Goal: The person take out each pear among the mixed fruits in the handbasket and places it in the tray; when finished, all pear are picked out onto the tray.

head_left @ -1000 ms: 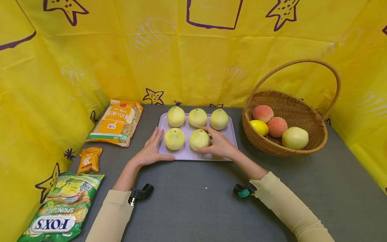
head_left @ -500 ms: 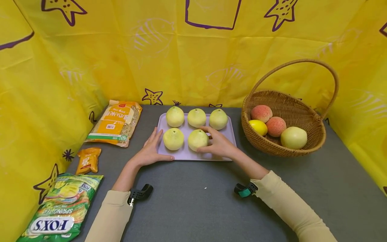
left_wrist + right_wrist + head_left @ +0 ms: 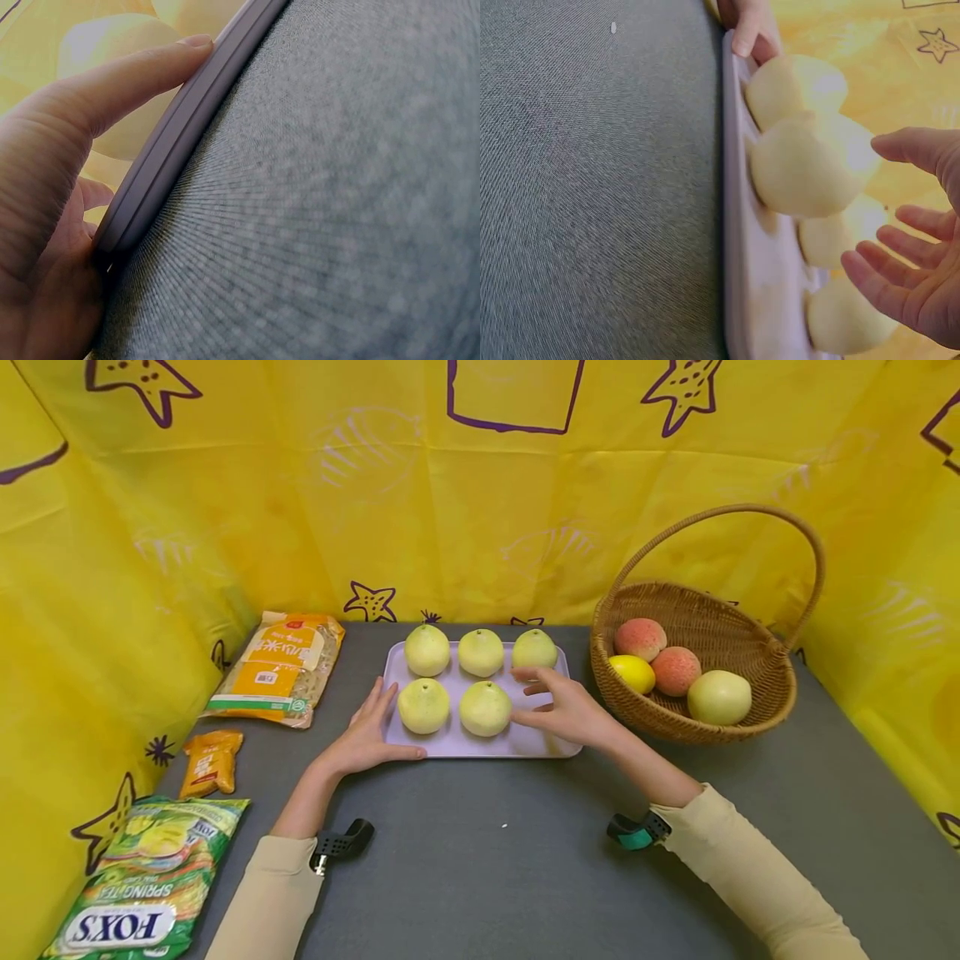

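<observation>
A pale lilac tray (image 3: 459,748) bears several round, pale yellow-green fruits with short stems, three in the back row and two in front. My left hand (image 3: 367,731) rests at the tray's front left corner. Its thumb (image 3: 150,75) lies along the front rim, and the other fingers reach along the left side. My right hand (image 3: 566,708) hovers over the tray's right part with fingers spread, holding nothing. Just left of it sits the front right fruit (image 3: 485,708); in the right wrist view a gap separates the thumb (image 3: 911,148) from the fruits.
A wicker basket (image 3: 693,727) with a tall handle stands right, holding two peaches, a lemon and a pale green fruit (image 3: 719,697). Left are an orange-white food bag (image 3: 273,672), a small orange packet (image 3: 212,763) and a green candy bag (image 3: 150,877). Yellow cloth (image 3: 480,527) borders the table.
My right hand has let go of the front right fruit and drawn back to the right. The left hand keeps its place at the tray. The head view has shifted slightly.
</observation>
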`<state>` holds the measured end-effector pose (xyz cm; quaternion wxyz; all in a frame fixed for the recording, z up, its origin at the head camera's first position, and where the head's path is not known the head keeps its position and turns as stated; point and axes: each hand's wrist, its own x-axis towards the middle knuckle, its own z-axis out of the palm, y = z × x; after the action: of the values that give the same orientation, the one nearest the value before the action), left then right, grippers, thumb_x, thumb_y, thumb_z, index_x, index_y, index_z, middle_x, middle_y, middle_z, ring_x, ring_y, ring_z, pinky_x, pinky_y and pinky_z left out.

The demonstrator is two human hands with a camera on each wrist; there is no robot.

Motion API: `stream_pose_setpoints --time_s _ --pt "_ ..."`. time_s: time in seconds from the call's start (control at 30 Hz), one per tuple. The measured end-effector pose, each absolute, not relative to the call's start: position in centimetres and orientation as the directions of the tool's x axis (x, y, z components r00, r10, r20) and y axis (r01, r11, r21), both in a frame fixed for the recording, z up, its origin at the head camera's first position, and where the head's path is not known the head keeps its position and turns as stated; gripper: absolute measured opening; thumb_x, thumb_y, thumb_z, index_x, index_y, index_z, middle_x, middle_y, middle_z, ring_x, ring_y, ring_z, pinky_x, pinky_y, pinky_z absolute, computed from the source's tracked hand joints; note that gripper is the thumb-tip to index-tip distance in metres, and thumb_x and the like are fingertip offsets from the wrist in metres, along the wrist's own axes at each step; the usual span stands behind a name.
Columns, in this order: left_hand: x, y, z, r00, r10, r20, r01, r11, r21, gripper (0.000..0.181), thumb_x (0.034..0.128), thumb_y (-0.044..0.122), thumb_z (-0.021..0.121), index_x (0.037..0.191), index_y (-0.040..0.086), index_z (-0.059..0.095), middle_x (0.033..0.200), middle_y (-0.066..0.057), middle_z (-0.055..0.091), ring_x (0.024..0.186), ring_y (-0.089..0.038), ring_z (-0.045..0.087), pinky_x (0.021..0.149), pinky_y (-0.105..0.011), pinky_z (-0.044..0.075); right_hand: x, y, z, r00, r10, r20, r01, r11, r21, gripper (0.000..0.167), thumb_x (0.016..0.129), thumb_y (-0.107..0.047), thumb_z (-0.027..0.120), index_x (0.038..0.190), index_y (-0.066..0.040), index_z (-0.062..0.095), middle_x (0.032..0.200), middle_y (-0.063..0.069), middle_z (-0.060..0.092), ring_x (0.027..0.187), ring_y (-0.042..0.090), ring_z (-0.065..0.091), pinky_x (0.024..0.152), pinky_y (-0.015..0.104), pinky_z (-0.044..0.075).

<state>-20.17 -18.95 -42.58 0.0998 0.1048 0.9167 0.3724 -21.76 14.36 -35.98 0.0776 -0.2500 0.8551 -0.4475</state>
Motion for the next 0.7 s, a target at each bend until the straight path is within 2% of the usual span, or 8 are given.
stream_pose_setpoints --time_s 0.3,0.53,0.7 --pt "-20.2 -19.1 -42.7 -0.958 0.263 -0.116 0.109 0.707 0.698 0.126 0.069 0.056 0.082 0.158 0.012 0.005 0.161 -0.013 -0.016 0.144 -0.047 -0.005 0.109 -0.068 0.006 -21.1 16.1 -33.6 -0.851 -0.513 0.116 -0.409 0.507 -0.759 0.052 0.089 -0.019 0.074 0.135 -0.007 0.052 0.139 0.007 0.052 0.118 0.028 0.057 0.09 0.04 0.052" --pt "-20.3 -19.1 -42.7 -0.957 0.267 -0.117 0.111 0.704 0.701 0.125 0.0696 0.055 0.082 0.158 0.011 0.005 0.161 -0.013 -0.017 0.144 -0.046 -0.006 0.109 -0.068 0.006 -20.7 17.9 -31.0 -0.846 -0.52 0.115 -0.416 0.509 -0.754 0.05 0.09 -0.016 0.072 0.136 -0.008 0.051 0.14 0.007 0.051 0.119 0.027 0.056 0.091 0.042 0.051" --pt "-20.3 -19.1 -42.7 -0.957 0.265 -0.119 0.109 0.708 0.698 0.125 0.0697 0.055 0.082 0.158 0.012 0.004 0.161 -0.012 -0.017 0.144 -0.047 -0.006 0.109 -0.068 0.006 -20.4 19.6 -29.4 -0.859 -0.502 0.101 -0.398 0.529 -0.75 0.048 0.092 -0.021 0.069 0.137 -0.012 0.052 0.139 0.004 0.052 0.118 0.026 0.056 0.095 0.047 0.048"
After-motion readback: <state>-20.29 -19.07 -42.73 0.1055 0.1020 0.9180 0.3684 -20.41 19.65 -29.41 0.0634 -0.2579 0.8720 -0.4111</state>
